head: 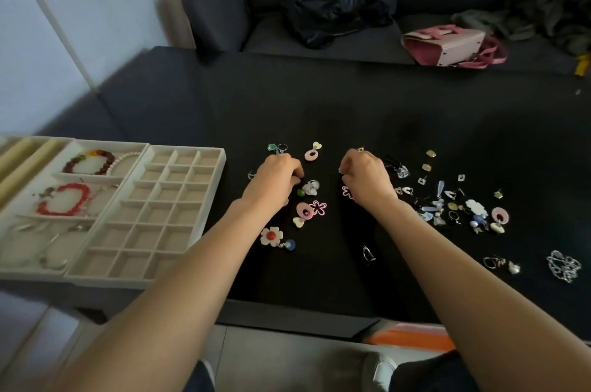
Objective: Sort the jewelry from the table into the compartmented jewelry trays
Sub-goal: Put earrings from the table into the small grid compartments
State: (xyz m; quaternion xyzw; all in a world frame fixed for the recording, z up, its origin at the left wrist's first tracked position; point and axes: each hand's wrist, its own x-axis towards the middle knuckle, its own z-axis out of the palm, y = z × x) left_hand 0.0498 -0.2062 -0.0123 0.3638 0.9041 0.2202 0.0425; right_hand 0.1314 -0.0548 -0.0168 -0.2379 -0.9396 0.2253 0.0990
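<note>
Loose jewelry lies on the black table [351, 110]. My left hand [275, 179] is down among a pink oval earring [311, 154], a green ring [277, 147], a pale flower piece [310, 187] and a pink flower outline [317, 207]. Its fingers are curled, and the tips meet near the pale flower. My right hand [367, 177] is also curled, knuckles up, beside a second pink flower outline [347, 192], with a small gold piece [360, 149] just beyond it. What either hand holds is hidden. The many-celled grey tray [220, 164] stands at the left.
A second tray [96, 144] holds a dark bead bracelet [89, 161], a red bracelet [64, 199] and pearls. A thick earring pile [457, 203] and a silver chain [563, 265] lie to the right. A red-centred flower earring [271, 235] lies near me. A pink bag [447, 44] sits on the sofa.
</note>
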